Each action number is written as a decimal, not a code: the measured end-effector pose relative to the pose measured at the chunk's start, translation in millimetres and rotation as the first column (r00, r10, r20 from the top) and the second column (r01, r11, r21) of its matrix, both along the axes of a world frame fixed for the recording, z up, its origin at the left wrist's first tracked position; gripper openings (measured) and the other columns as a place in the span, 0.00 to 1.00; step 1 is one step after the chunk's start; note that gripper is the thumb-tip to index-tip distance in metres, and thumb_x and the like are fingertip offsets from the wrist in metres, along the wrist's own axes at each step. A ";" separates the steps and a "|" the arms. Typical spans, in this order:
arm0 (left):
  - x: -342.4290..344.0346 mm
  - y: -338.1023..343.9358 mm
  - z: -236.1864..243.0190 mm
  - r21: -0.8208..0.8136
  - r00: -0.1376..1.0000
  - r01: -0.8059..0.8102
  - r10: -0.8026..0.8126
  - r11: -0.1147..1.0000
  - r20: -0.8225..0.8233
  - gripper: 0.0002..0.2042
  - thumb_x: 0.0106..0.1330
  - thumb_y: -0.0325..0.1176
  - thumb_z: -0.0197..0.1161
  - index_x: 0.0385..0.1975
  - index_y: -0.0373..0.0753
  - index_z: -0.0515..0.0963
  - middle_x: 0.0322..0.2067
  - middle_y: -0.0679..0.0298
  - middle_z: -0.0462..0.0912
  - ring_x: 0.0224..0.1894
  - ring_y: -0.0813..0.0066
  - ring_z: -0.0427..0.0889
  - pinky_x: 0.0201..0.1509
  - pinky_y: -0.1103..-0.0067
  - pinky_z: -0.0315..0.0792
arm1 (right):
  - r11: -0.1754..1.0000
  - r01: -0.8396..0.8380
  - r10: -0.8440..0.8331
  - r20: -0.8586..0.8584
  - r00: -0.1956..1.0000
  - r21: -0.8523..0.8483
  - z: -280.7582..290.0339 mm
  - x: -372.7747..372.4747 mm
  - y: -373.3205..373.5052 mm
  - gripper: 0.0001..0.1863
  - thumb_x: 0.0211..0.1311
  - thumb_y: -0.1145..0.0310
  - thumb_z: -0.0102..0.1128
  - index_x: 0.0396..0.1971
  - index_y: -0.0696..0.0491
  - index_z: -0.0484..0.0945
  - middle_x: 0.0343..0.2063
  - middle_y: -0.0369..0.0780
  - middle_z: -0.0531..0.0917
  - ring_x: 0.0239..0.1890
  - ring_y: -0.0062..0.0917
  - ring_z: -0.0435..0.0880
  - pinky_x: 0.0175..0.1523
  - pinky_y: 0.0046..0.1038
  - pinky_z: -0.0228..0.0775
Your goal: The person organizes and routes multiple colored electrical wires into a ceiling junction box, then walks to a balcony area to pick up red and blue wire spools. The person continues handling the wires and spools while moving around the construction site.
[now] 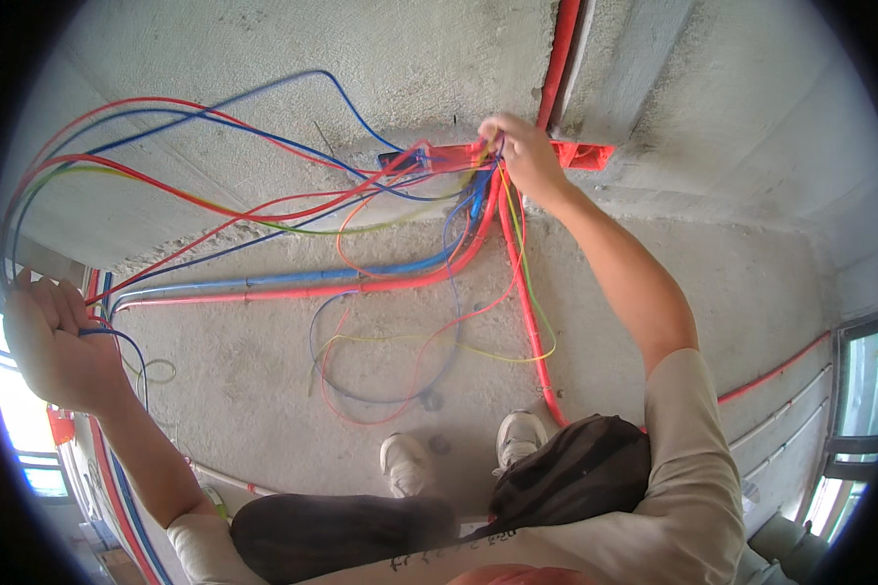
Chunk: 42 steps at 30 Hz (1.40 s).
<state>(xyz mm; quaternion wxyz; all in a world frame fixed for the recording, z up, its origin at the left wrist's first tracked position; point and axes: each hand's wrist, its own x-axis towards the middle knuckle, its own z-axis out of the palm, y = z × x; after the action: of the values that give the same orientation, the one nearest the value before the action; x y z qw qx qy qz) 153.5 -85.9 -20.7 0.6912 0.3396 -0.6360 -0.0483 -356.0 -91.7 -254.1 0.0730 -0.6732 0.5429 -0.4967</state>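
At the far left, my left hand [57, 341] is closed round a bundle of red, blue and yellow-green electrical wires [146, 166]. The wires loop up and over to a row of red wall boxes [449, 158] set low in the concrete wall. My right hand [519, 154] is at these boxes, its fingers pinched at the wires where they come out; the fingertips are slightly blurred. Thin loose wires [424, 336] in blue, red, orange and yellow-green hang in loops below the boxes. A dark blue box [397, 161] sits at the row's left end.
Red conduit [361, 286] and blue conduit [293, 280] run along the floor to the left. Another red conduit [535, 322] comes toward my shoes [520, 437]. One more red conduit [559, 68] climbs the wall. Windows [863, 375] stand at both sides.
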 end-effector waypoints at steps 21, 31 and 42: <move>26.4 30.5 -9.8 0.198 0.976 0.219 -0.212 0.955 -0.059 0.14 0.80 0.36 0.51 0.38 0.32 0.78 0.19 0.72 0.60 0.20 0.87 0.53 0.26 0.87 0.52 | 0.960 0.218 -0.132 -0.401 0.906 0.177 7.3 -45.5 27.7 0.11 0.73 0.69 0.53 0.47 0.59 0.77 0.45 0.50 0.84 0.48 0.48 0.82 0.51 0.44 0.74; 29.5 31.5 -29.7 0.161 0.984 0.140 -0.120 0.977 -0.131 0.14 0.81 0.34 0.49 0.48 0.31 0.80 0.19 0.71 0.57 0.21 0.85 0.53 0.24 0.83 0.51 | 0.952 0.004 0.061 -0.201 0.978 0.305 -35.0 -44.3 7.6 0.09 0.70 0.74 0.53 0.45 0.59 0.78 0.42 0.48 0.85 0.47 0.42 0.85 0.51 0.38 0.73; 124.2 22.9 -33.5 0.127 0.886 -0.172 0.097 0.977 0.454 0.12 0.73 0.32 0.63 0.48 0.32 0.85 0.42 0.61 0.90 0.42 0.70 0.91 0.48 0.78 0.84 | 0.966 0.169 -0.131 -0.196 0.972 0.196 -34.2 -13.2 11.0 0.09 0.73 0.70 0.52 0.45 0.59 0.76 0.38 0.53 0.83 0.42 0.52 0.82 0.46 0.45 0.72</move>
<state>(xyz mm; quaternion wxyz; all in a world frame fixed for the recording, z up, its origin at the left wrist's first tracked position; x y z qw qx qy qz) 277.7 -63.0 -54.2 0.4987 0.4405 -0.7460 0.0268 -369.3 -80.7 -288.3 0.0563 -0.6609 0.6465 -0.3770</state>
